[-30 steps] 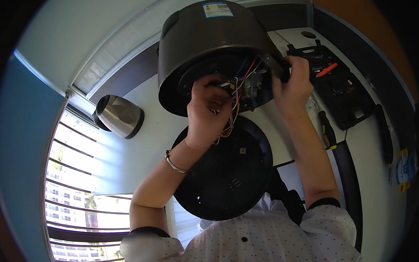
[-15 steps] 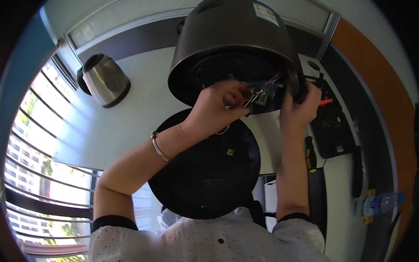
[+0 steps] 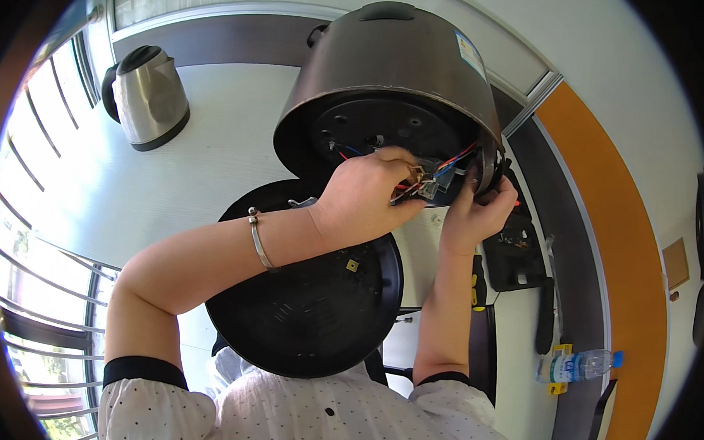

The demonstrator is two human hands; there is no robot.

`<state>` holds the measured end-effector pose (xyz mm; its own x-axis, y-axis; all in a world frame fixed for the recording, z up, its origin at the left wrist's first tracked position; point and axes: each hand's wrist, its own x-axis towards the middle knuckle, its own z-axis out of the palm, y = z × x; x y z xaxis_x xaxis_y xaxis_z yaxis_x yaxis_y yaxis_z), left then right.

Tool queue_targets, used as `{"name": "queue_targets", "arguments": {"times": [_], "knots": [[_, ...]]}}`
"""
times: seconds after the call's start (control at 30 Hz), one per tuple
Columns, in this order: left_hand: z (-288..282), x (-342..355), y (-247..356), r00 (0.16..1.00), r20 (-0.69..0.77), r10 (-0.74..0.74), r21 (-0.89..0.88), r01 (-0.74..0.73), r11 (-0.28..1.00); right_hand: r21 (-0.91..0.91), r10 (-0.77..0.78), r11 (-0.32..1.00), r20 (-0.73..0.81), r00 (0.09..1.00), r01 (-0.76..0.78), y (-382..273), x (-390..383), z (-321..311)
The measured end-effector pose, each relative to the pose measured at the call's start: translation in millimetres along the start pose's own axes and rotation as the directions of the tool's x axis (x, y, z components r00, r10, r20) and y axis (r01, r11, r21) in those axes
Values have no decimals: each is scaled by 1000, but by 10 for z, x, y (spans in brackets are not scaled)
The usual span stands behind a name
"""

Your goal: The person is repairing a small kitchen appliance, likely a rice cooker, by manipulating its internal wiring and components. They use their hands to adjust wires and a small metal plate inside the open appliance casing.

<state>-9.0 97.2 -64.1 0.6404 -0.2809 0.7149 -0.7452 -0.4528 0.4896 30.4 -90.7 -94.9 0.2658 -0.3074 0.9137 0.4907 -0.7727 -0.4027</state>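
Note:
A dark cooker housing [image 3: 385, 52] lies tipped on its side, its open underside facing me, with coloured wires [image 3: 454, 158] and metal parts inside. My left hand [image 3: 370, 188] has its fingers curled round a tangle of wires and connectors near the opening's lower part. My right hand [image 3: 480, 215] grips the housing's right rim with thumb and fingers. Beneath my left forearm lies a large round black base plate [image 3: 308, 307] with a small square piece on it.
A steel kettle [image 3: 152, 99] stands at the back left, by a barred window. At the right are an open black tool case [image 3: 512, 261], a yellow-and-black screwdriver [image 3: 477, 281] and a water bottle [image 3: 578, 365] lying on its side. The desk [image 3: 134, 196] runs leftward.
My view has swung, so things shift in the picture. The housing appears turned, showing more of its handle. My left hand now lies more sideways, its fingers farther right among the wires.

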Motion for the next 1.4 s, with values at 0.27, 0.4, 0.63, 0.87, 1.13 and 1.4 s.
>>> {"name": "queue_targets", "arguments": {"times": [0.27,0.4,0.63,0.87,1.13,1.4], "knots": [[-20,122,69,966,186,-180,-53,193,980,-4,32,999,2,999,-32,-34,8,-11],[69,139,26,977,109,-182,-238,204,950,-44,-77,996,-6,997,77,-36,22,-37],[91,163,32,972,134,-195,-278,225,934,-54,-48,997,10,999,49,-9,27,-29],[85,216,101,957,132,-259,-237,284,929,-72,16,997,-43,999,-19,-45,65,8],[137,212,125,971,80,-225,-233,237,943,-56,-46,997,-46,998,44,-16,67,-23],[192,215,46,926,187,-329,-350,376,858,-91,-97,992,-68,993,91,-101,64,-84]]}}
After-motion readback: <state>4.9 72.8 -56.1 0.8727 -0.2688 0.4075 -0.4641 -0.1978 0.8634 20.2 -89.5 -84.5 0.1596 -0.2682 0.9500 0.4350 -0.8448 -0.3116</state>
